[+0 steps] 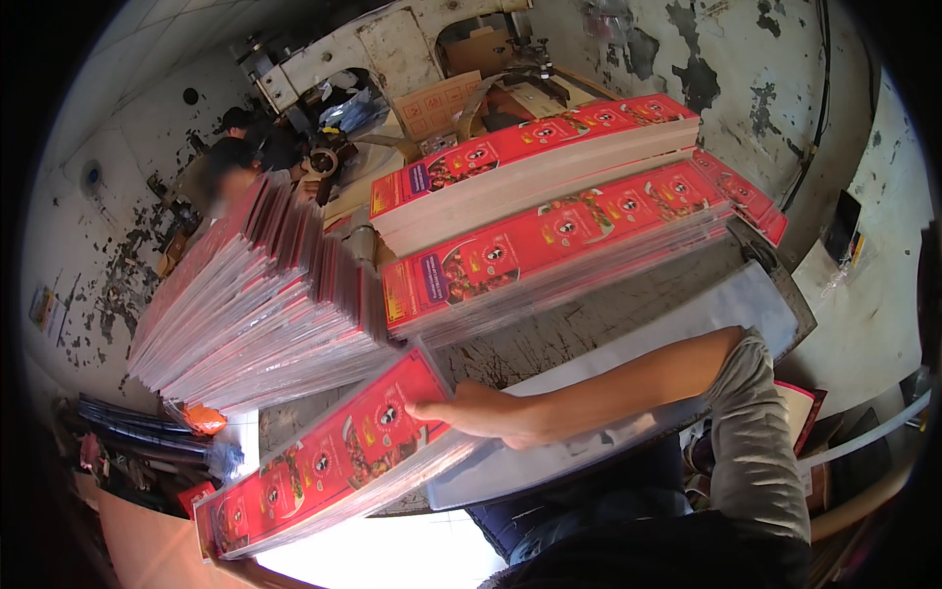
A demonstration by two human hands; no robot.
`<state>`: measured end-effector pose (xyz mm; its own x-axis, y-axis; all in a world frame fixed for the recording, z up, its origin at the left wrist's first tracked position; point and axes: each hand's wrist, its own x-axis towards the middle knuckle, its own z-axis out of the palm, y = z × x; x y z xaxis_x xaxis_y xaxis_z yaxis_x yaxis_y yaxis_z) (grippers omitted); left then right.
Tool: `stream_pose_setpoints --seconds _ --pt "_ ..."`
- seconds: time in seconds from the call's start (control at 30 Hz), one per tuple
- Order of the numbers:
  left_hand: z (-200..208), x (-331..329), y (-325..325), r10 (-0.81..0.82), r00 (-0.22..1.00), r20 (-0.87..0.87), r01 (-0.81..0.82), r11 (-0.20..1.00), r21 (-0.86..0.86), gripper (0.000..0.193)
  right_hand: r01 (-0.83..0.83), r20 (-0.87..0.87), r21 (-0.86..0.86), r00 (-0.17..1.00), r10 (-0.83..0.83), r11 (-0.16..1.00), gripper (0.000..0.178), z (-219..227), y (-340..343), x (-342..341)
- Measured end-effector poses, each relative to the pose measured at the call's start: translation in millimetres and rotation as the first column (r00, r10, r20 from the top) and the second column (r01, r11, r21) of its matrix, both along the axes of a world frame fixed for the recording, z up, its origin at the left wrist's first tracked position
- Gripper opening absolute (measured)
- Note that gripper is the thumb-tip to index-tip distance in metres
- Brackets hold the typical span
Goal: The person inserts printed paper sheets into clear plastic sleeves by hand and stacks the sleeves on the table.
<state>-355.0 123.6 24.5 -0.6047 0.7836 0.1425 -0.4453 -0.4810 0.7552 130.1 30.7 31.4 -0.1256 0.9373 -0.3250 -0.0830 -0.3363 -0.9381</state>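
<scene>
My right hand (pixel 486 412) is closed on the right end of a stack of long red printed strips (pixel 329 456), thumb on top and fingers hidden below. Pictures of food and round emblems cover the top strip, and the sides look like layered see-through plastic. This stack slants down to the left, its far end past the table edge. A tan sliver at its lower left end seems to belong to my left hand (pixel 240 569); its fingers cannot be made out. Just beyond lies a fanned heap of similar strips (pixel 265 314), leaning left.
Two tall stacks of red strips, a rear one (pixel 549 147) and a front one (pixel 559 240), lie across the scratched dark table (pixel 549 344). See-through plastic sheets (pixel 589 378) lie along its near edge. A large old machine (pixel 383 49) and another person (pixel 235 162) are behind.
</scene>
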Motion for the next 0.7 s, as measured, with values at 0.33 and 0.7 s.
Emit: stream_pose_setpoints --seconds 0.33,0.7 --pt "17.5 -46.8 85.8 0.014 0.988 -0.155 -0.032 0.993 -0.115 0.065 -0.263 -0.303 -0.38 0.941 0.149 0.887 0.052 -12.9 41.8 -30.6" --pt "-3.2 -33.4 210.2 -0.145 0.977 -0.155 0.108 0.969 -0.221 0.065 -0.257 -0.579 -0.395 0.815 -0.022 0.882 0.065 3.7 52.7 2.1"
